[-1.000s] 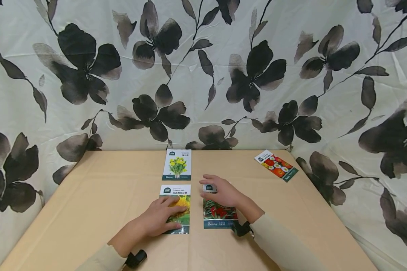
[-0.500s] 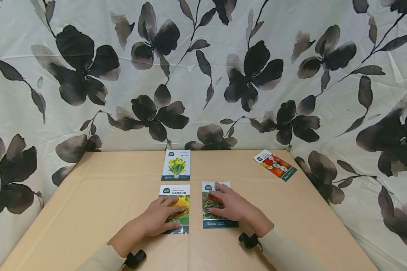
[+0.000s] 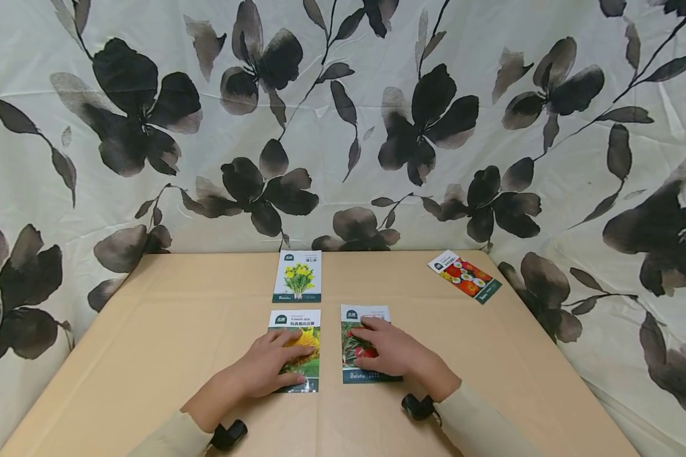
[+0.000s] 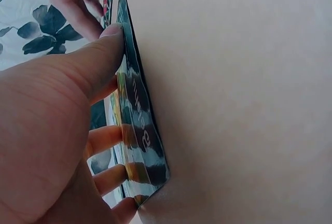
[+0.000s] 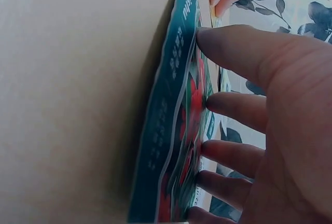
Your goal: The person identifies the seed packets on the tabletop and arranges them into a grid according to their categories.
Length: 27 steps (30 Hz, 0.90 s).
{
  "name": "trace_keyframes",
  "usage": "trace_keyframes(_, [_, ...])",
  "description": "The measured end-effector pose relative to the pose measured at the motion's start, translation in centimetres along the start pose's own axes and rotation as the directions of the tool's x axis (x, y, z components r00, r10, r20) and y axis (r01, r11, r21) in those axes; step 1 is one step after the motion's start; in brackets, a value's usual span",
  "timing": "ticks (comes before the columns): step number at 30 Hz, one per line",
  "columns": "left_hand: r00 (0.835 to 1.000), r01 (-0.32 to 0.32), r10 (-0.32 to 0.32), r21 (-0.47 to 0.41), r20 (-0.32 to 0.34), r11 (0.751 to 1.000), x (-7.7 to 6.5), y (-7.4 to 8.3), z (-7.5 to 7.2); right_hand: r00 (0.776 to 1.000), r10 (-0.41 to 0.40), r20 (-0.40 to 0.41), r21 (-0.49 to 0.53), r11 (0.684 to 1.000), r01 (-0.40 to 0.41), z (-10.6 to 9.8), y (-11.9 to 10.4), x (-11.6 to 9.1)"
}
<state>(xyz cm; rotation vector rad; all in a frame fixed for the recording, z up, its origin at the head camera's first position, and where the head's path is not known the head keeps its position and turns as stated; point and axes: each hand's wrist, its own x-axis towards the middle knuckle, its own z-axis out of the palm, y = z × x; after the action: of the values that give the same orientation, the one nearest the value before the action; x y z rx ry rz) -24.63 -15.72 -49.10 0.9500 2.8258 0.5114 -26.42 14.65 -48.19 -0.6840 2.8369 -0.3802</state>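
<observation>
My left hand (image 3: pixel 265 365) rests with spread fingers on a seed packet with a yellow sunflower picture (image 3: pixel 309 336). In the left wrist view its thumb and fingertips touch the face of that sunflower packet (image 4: pixel 142 125), which lies flat on the table. Over to the right, my right hand (image 3: pixel 397 349) lies on a seed packet with red flowers (image 3: pixel 350 352). The right wrist view has the fingertips spread along the red-flower packet (image 5: pixel 179 94), touching its printed side. Neither hand curls round its packet. The two packets lie side by side with a gap between them.
A packet with yellow flowers (image 3: pixel 298 277) lies just beyond the sunflower packet, at the table's far edge. Another packet with red, orange and white flowers (image 3: pixel 465 277) lies askew at the far right. Behind the tan table (image 3: pixel 177 330) hangs a floral curtain (image 3: pixel 343 146).
My right hand has drawn back toward me from the top of the red-flower packet and come down on its picture. The left hand has stayed in place on the sunflower packet.
</observation>
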Motion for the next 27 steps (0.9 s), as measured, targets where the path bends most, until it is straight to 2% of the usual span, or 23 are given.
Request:
trace_keyframes(6, [1.000, -0.002, 0.002, 0.000, 0.000, 1.000, 0.07, -0.08, 0.14, 1.000, -0.009, -0.003, 0.010, 1.000, 0.009, -0.09, 0.07, 0.07])
trace_keyframes(16, [1.000, 0.008, -0.008, -0.007, -0.002, 1.000, 0.11, -0.51, 0.43, 0.999, -0.046, -0.022, -0.031, 0.998, 0.045, 0.13, 0.18, 0.08])
trace_keyframes(27, [1.000, 0.018, -0.018, -0.012, 0.006, 1.000, 0.04, -0.34, 0.19, 0.998, -0.069, -0.008, -0.023, 0.997, 0.069, -0.16, -0.01, -0.50])
